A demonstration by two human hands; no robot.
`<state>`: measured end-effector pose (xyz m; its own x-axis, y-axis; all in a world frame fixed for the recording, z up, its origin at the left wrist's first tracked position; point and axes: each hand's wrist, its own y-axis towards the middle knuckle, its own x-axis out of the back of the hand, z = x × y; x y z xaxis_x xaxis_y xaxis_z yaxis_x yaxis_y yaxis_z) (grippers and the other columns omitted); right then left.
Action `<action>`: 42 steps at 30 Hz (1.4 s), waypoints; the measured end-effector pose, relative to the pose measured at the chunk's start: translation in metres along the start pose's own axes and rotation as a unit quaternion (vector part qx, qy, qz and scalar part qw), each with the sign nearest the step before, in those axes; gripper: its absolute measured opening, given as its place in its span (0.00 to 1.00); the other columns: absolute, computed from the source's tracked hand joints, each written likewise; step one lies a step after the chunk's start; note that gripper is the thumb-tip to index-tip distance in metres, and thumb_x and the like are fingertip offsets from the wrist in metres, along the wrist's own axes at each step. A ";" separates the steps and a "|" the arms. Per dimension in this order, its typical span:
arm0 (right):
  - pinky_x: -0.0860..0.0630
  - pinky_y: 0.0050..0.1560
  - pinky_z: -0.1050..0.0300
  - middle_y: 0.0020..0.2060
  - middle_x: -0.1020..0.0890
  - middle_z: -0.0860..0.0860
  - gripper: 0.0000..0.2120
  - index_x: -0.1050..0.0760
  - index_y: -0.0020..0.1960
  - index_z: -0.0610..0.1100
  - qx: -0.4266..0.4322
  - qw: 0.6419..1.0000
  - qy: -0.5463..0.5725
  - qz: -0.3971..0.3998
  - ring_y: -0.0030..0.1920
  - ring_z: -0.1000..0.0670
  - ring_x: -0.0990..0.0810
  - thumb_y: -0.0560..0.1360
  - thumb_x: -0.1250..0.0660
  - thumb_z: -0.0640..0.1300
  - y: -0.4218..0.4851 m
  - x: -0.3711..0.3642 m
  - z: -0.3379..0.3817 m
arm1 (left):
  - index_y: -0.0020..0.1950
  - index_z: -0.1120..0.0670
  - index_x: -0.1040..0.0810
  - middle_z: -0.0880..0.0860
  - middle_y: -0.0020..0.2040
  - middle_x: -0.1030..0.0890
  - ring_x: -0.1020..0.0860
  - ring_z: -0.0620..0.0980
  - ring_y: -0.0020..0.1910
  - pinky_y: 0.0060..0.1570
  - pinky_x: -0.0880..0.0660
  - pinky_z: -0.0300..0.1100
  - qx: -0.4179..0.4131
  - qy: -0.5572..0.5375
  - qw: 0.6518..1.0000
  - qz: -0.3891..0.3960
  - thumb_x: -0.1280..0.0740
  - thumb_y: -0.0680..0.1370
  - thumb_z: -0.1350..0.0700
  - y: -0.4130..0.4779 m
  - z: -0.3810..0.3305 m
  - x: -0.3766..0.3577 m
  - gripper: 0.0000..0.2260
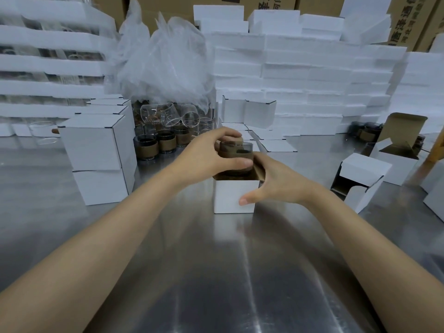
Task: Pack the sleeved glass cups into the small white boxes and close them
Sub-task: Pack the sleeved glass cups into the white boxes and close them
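Observation:
A small white box (230, 197) stands open on the steel table at centre. My left hand (206, 156) grips a glass cup with a brown sleeve (236, 152) from above, its base partly inside the box opening. My right hand (276, 181) holds the box's right side, thumb on the front face and fingers at the open flap. More sleeved cups (153, 144) stand behind, beside plain glasses (168, 115).
Closed white boxes (96, 150) are stacked at left. Open boxes (360, 181) lie and stand at right. Flat white foam slabs (300, 75) and a plastic bag (165, 63) fill the back. The steel table (216, 272) stretches towards me.

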<state>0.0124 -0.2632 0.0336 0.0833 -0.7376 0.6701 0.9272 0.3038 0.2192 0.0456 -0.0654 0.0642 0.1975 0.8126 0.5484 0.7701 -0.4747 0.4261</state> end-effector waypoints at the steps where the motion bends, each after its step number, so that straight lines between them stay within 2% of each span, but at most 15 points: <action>1: 0.32 0.51 0.78 0.53 0.24 0.74 0.34 0.31 0.58 0.62 0.001 1.000 -0.004 0.000 0.57 0.69 0.25 0.60 0.17 0.46 0.000 0.000 0.000 | 0.59 0.43 0.22 0.42 0.53 0.19 0.21 0.39 0.51 0.54 0.23 0.39 0.006 0.010 1.000 0.021 0.21 0.66 0.46 0.000 0.000 0.001 0.23; 4: 0.32 0.49 0.78 0.52 0.24 0.74 0.35 0.32 0.58 0.63 0.003 1.000 -0.018 -0.003 0.55 0.71 0.26 0.59 0.17 0.48 0.001 0.000 -0.001 | 0.57 0.43 0.21 0.41 0.54 0.19 0.24 0.39 0.57 0.71 0.40 0.49 0.001 0.080 0.995 0.055 0.23 0.65 0.42 0.002 -0.001 0.002 0.22; 6: 0.29 0.59 0.68 0.57 0.24 0.68 0.39 0.32 0.64 0.59 -0.004 1.000 -0.012 0.002 0.59 0.67 0.26 0.58 0.17 0.50 0.002 0.000 -0.002 | 0.52 0.42 0.19 0.41 0.55 0.20 0.28 0.42 0.61 0.73 0.52 0.51 -0.015 0.144 0.987 0.071 0.25 0.67 0.40 0.003 0.000 0.001 0.17; 9: 0.30 0.67 0.54 0.63 0.26 0.59 0.46 0.35 0.71 0.52 -0.013 1.000 -0.025 0.008 0.64 0.60 0.27 0.58 0.17 0.52 0.002 0.001 0.000 | 0.44 0.40 0.17 0.35 0.55 0.22 0.34 0.42 0.62 0.65 0.48 0.45 0.008 0.171 0.982 0.078 0.26 0.67 0.36 0.002 0.004 0.002 0.11; 12: 0.31 0.67 0.58 0.65 0.27 0.57 0.47 0.36 0.72 0.50 -0.016 0.999 -0.030 0.009 0.64 0.59 0.28 0.59 0.17 0.50 0.001 0.001 0.000 | 0.39 0.38 0.18 0.32 0.57 0.27 0.38 0.39 0.63 0.56 0.52 0.40 0.014 0.215 0.971 0.107 0.31 0.69 0.33 0.004 0.005 0.003 0.10; 15: 0.34 0.60 0.69 0.68 0.32 0.59 0.52 0.41 0.75 0.49 -0.038 0.997 -0.067 0.001 0.65 0.60 0.32 0.59 0.18 0.54 0.000 0.001 0.000 | 0.37 0.36 0.18 0.33 0.59 0.28 0.38 0.38 0.62 0.61 0.53 0.41 -0.003 0.276 0.950 0.147 0.35 0.72 0.32 0.004 0.003 0.004 0.12; 17: 0.35 0.57 0.70 0.67 0.32 0.59 0.52 0.41 0.75 0.50 -0.037 0.997 -0.072 0.000 0.64 0.59 0.32 0.59 0.18 0.54 0.001 0.001 -0.001 | 0.40 0.37 0.18 0.34 0.57 0.25 0.32 0.35 0.60 0.64 0.47 0.38 -0.009 0.212 0.968 0.131 0.37 0.73 0.33 0.004 0.003 0.005 0.13; 19: 0.36 0.58 0.67 0.66 0.33 0.61 0.51 0.42 0.75 0.52 -0.040 0.996 -0.080 0.004 0.61 0.61 0.31 0.59 0.18 0.55 0.000 0.003 -0.001 | 0.47 0.43 0.17 0.38 0.53 0.21 0.27 0.31 0.55 0.60 0.38 0.27 -0.015 -0.002 1.000 0.002 0.40 0.79 0.42 0.003 0.004 -0.001 0.13; 21: 0.36 0.58 0.66 0.65 0.35 0.64 0.52 0.43 0.75 0.56 -0.043 0.995 -0.087 0.014 0.56 0.65 0.31 0.59 0.19 0.57 -0.004 0.006 -0.002 | 0.55 0.52 0.20 0.46 0.53 0.20 0.24 0.39 0.53 0.57 0.31 0.32 0.019 -0.186 0.959 -0.215 0.46 0.84 0.53 -0.001 0.013 -0.011 0.14; 23: 0.33 0.58 0.66 0.63 0.34 0.65 0.50 0.42 0.75 0.59 -0.044 0.998 -0.048 0.017 0.54 0.68 0.30 0.58 0.21 0.60 -0.006 0.010 -0.002 | 0.59 0.55 0.25 0.52 0.55 0.23 0.24 0.46 0.52 0.56 0.29 0.40 0.060 -0.258 0.908 -0.324 0.49 0.84 0.57 -0.008 0.026 -0.021 0.13; 28: 0.26 0.50 0.59 0.58 0.26 0.56 0.14 0.30 0.63 0.63 -0.067 0.986 0.105 -0.110 0.45 0.53 0.22 0.79 0.46 0.60 0.001 0.016 0.001 | 0.65 0.52 0.31 0.53 0.61 0.26 0.25 0.40 0.50 0.50 0.28 0.32 0.115 -0.358 0.882 -0.283 0.47 0.83 0.59 -0.013 0.039 -0.036 0.12; 33: 0.25 0.37 0.63 0.48 0.23 0.47 0.20 0.28 0.62 0.46 -0.027 0.935 0.312 -0.168 0.32 0.55 0.23 0.79 0.50 0.31 0.004 0.013 0.003 | 0.72 0.53 0.34 0.50 0.62 0.25 0.25 0.45 0.58 0.60 0.31 0.40 0.152 -0.384 0.889 -0.197 0.43 0.83 0.54 -0.013 0.036 -0.045 0.17; 36: 0.24 0.38 0.64 0.49 0.22 0.46 0.15 0.30 0.65 0.43 -0.022 0.920 0.355 -0.167 0.35 0.53 0.19 0.80 0.43 0.34 0.004 0.009 0.006 | 0.65 0.51 0.28 0.50 0.57 0.19 0.21 0.44 0.55 0.56 0.26 0.37 0.132 -0.375 0.906 -0.146 0.40 0.81 0.57 -0.017 0.034 -0.047 0.12; 38: 0.24 0.40 0.65 0.52 0.23 0.50 0.20 0.32 0.69 0.45 -0.048 0.951 0.254 -0.171 0.37 0.54 0.20 0.78 0.34 0.38 0.004 0.003 0.006 | 0.57 0.50 0.26 0.46 0.48 0.17 0.19 0.40 0.46 0.45 0.24 0.32 0.110 -0.350 0.921 -0.132 0.38 0.79 0.62 -0.019 0.035 -0.048 0.10; 42: 0.27 0.39 0.67 0.55 0.22 0.55 0.24 0.33 0.71 0.48 -0.067 0.976 0.174 -0.116 0.42 0.54 0.24 0.77 0.34 0.37 0.005 -0.012 0.010 | 0.56 0.49 0.24 0.45 0.46 0.18 0.20 0.35 0.42 0.42 0.26 0.28 0.097 -0.326 0.932 -0.127 0.39 0.77 0.67 -0.017 0.035 -0.047 0.15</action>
<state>0.0123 -0.2468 0.0337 -0.0372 -0.9446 0.3262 0.9732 0.0399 0.2267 0.0444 -0.0834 0.0064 0.2724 0.9530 -0.1328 0.9248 -0.2212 0.3096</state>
